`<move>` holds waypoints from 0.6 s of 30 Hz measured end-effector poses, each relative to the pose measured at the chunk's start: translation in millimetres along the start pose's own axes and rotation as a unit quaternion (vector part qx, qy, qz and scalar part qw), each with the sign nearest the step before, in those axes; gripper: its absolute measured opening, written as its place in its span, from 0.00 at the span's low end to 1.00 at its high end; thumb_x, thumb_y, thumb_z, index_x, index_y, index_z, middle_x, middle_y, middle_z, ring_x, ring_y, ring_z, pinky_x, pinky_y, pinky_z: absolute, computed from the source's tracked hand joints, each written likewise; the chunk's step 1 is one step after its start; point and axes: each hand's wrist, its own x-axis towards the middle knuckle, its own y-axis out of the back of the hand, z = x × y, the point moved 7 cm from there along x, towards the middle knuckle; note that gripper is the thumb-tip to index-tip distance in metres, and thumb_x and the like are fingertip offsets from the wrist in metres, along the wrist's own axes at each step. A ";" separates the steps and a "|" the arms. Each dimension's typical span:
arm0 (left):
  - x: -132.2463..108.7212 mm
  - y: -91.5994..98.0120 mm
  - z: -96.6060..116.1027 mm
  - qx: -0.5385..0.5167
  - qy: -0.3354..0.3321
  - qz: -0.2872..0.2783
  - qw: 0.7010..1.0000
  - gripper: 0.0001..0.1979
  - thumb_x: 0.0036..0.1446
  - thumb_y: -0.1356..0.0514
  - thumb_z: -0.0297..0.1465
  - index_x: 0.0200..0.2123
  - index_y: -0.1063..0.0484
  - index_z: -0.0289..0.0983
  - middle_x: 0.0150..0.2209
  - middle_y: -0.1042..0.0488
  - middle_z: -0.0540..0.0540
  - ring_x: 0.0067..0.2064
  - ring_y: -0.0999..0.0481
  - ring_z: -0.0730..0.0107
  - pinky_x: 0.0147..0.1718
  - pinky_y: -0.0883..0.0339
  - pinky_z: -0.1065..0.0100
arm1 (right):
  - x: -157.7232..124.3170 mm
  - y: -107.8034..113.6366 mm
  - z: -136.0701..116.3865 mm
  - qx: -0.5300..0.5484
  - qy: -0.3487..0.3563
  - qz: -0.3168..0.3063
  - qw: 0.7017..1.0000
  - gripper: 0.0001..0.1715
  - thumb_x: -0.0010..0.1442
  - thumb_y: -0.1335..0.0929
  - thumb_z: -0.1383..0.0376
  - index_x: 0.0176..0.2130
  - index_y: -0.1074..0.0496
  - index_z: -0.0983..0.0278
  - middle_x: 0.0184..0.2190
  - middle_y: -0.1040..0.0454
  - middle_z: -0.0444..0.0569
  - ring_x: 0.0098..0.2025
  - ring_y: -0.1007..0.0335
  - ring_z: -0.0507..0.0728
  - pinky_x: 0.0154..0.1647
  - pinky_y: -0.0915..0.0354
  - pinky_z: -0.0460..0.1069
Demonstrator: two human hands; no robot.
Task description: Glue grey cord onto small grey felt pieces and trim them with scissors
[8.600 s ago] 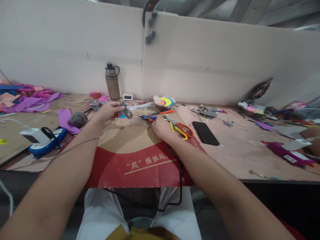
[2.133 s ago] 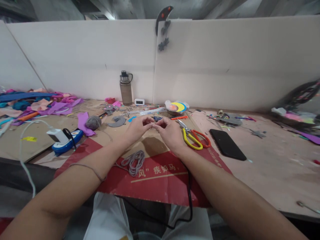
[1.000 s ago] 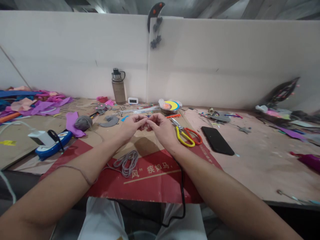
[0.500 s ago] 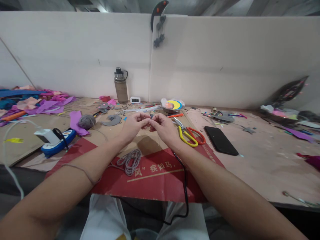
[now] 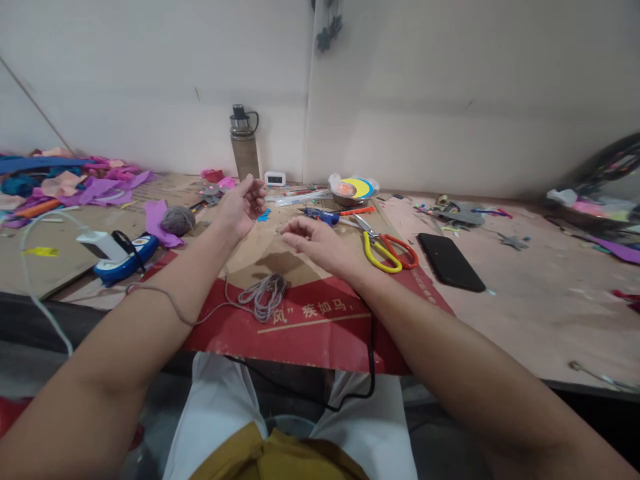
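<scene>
My left hand (image 5: 246, 205) is raised over the table in front of the bottle, its fingers loosely curled and apart, with nothing visible in them. To its right, my right hand (image 5: 320, 241) has thumb and fingers drawn together; a tiny, indistinct bit seems to show at the fingertips. Below both hands lies a looped bundle of grey yarn (image 5: 265, 297) on red printed cardboard (image 5: 310, 340). One strand runs from it across my left forearm. A blue glue gun (image 5: 320, 215) rests just beyond my right hand, and scissors (image 5: 384, 247) with yellow and red handles lie beside it.
A black phone (image 5: 450, 262) lies at the right. Behind stand a bottle (image 5: 245, 150), a small white clock (image 5: 275, 179) and a bowl (image 5: 353, 197). On the left are a grey yarn ball (image 5: 177, 220), a blue power strip (image 5: 125, 260) and colourful scraps (image 5: 95, 187).
My hands, together at the fingertips before, have separated: the left moved up and left, the right stayed near the middle. The glue gun now shows. The view has tilted down.
</scene>
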 end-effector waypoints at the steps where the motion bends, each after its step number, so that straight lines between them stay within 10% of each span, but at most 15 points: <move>1: 1.6 2.7 -0.2 0.000 0.003 0.007 1.000 0.11 0.59 0.41 0.35 0.27 0.28 0.36 0.20 0.31 0.52 0.19 0.36 0.81 0.20 0.41 0.75 | -1.5 -6.0 -0.7 -0.033 0.005 -0.031 0.999 0.09 0.54 0.29 0.61 0.35 0.27 0.62 0.33 0.27 0.45 0.33 0.34 0.52 0.35 0.38 0.48; 11: 9.3 9.3 -15.8 0.069 0.036 -0.009 0.997 0.13 0.56 0.38 0.39 0.27 0.27 0.34 0.21 0.29 0.50 0.19 0.34 0.80 0.19 0.40 0.75 | -14.1 -38.1 0.2 -0.167 0.092 -0.158 0.969 0.05 0.49 0.26 0.68 0.28 0.25 0.61 0.30 0.27 0.45 0.39 0.32 0.56 0.44 0.39 0.51; 18: -0.4 -7.7 -25.4 0.114 0.091 -0.104 0.984 0.17 0.56 0.38 0.42 0.28 0.26 0.32 0.26 0.25 0.43 0.23 0.28 0.75 0.22 0.35 0.74 | -1.5 -10.6 25.7 0.100 -0.120 0.010 0.988 0.05 0.56 0.34 0.68 0.28 0.34 0.61 0.25 0.27 0.42 0.26 0.31 0.51 0.26 0.34 0.47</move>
